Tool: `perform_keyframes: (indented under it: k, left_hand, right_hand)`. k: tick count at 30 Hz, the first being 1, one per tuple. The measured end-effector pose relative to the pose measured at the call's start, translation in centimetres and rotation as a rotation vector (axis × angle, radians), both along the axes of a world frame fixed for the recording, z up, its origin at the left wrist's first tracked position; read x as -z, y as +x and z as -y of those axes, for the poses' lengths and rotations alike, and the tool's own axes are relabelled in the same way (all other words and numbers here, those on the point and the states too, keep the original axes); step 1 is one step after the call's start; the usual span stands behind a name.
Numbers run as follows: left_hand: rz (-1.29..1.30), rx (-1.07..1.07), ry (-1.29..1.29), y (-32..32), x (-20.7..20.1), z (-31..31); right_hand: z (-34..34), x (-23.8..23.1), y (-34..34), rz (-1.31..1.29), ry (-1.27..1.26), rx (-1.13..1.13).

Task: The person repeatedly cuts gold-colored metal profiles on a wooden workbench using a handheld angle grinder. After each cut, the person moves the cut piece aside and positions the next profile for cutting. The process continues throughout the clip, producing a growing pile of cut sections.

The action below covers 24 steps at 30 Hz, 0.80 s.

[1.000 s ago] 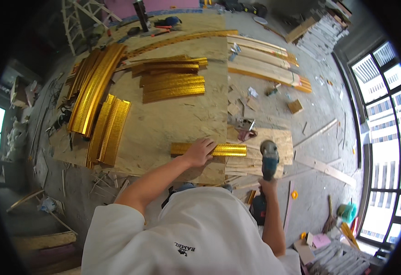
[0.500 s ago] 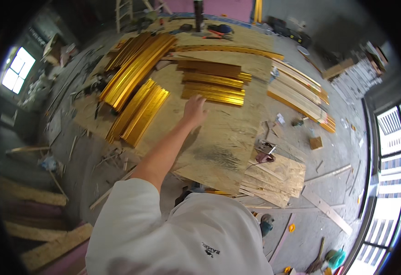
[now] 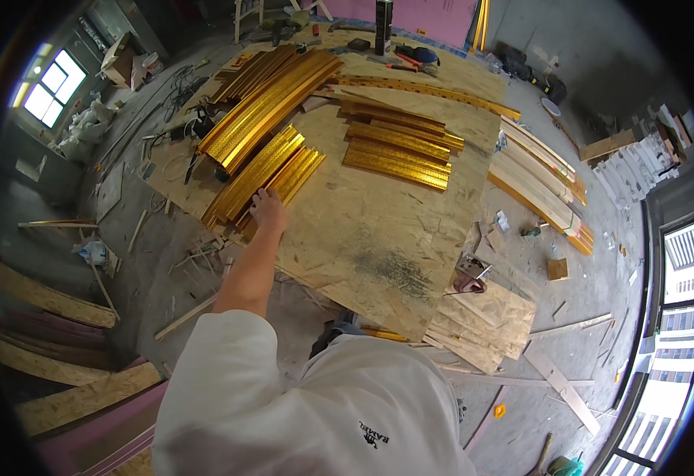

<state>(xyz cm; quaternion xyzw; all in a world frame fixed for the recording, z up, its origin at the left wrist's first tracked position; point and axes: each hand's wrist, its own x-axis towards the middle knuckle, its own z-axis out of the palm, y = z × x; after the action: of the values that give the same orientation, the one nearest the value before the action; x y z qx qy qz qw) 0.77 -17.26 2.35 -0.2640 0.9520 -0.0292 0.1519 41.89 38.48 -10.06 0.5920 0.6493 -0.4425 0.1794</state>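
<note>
My left hand [image 3: 269, 211] reaches out over the board table and rests on the near end of a short gold trim strip [image 3: 299, 174]. Its fingers are bent over the strip's edge, and the strip lies flat. Right beside it is another short gold strip [image 3: 256, 170]. Behind these, a pile of longer gold strips [image 3: 272, 103] slants across the table's left part. A few more short gold strips [image 3: 398, 163] lie in a row right of centre. My right hand is out of the picture.
The wooden board table [image 3: 363, 230] carries a black can [image 3: 383, 28] at the back. Long wooden and gold strips [image 3: 533, 190] lie to the right. Offcut boards [image 3: 494, 317] and scrap planks [image 3: 561, 389] are on the floor. Windows [image 3: 53, 87] stand at both sides.
My left hand has moved left, from the near edge of the right row of gold strips to the short strips on the left. The view has shifted slightly.
</note>
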Motion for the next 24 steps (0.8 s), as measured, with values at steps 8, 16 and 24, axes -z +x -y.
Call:
perform_keyframes:
  k: [8, 16, 24]
  left_hand:
    - [-0.018, -0.029, 0.027, 0.0, 4.2, 1.7]
    - [0.057, -0.032, 0.275, -0.9, 2.2, 2.6]
    - [-0.146, 0.003, 0.257, 0.0, 2.5, 0.6]
  right_hand:
    - [0.0, -0.1, 0.5, 0.000, -0.001, 0.014]
    - [-0.1, 0.0, 1.0, 0.010, -0.006, 0.013]
    - [-0.4, 0.3, 1.4, 0.011, -0.007, 0.021]
